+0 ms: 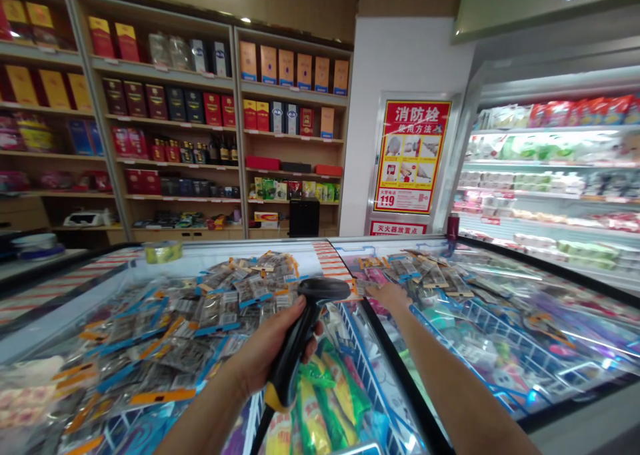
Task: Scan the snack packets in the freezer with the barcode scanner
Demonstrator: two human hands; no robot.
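My left hand is wrapped around the grip of a black and yellow barcode scanner. The scanner's head points right, towards my right hand. That hand is stretched out over the freezer's middle divider, its fingers closed on the end of a small flat packet; the fingertips are partly hard to make out. Many similar packets with orange and blue edges lie heaped on the glass to the left. Another heap of packets lies on the right-hand glass.
Beneath the glass of the chest freezer are blue wire baskets and green-yellow wrapped ice treats. A tape roll stands on the far left rim. Behind are shelves of boxes, a red fire-hydrant sign and a lit refrigerated display.
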